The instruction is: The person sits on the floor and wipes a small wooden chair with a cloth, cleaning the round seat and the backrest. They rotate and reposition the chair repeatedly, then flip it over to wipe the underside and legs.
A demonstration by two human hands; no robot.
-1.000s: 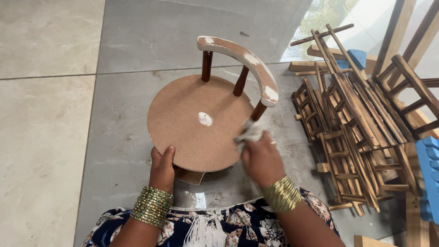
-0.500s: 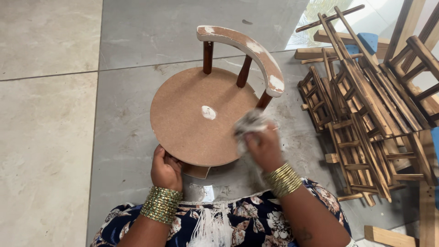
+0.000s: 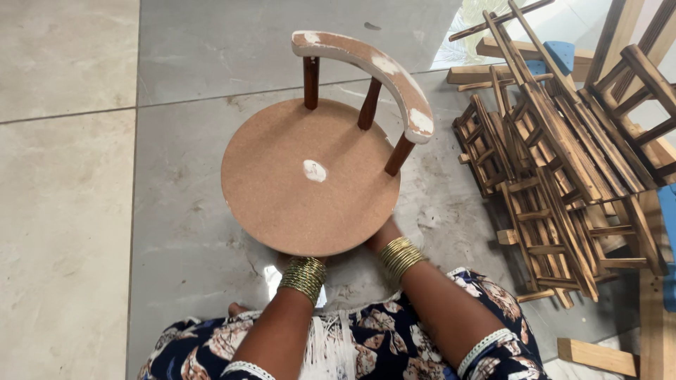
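A small wooden chair (image 3: 310,179) with a round, flat seat is taken as the landmark; it stands on the grey tiled floor (image 3: 70,211) in the middle of the view. To the left of the chair only large floor tiles are seen. At the near edge of the seat, on its left part, the left hand (image 3: 285,259) is tucked under the rim, so only the wrist with its stack of gold bangles (image 3: 304,279) is shown (whether the fingers are closed or spread cannot be told). On the seat itself a white patch (image 3: 315,170) is seen a little right of centre. Behind the seat a curved backrest (image 3: 370,70), marked with white patches, is carried on three dark spindles. At the near right edge of the seat the right hand (image 3: 380,239) is likewise hidden under the rim, its grip not visible. To the right of the chair a heap of wooden frames (image 3: 563,162) is piled on the floor.
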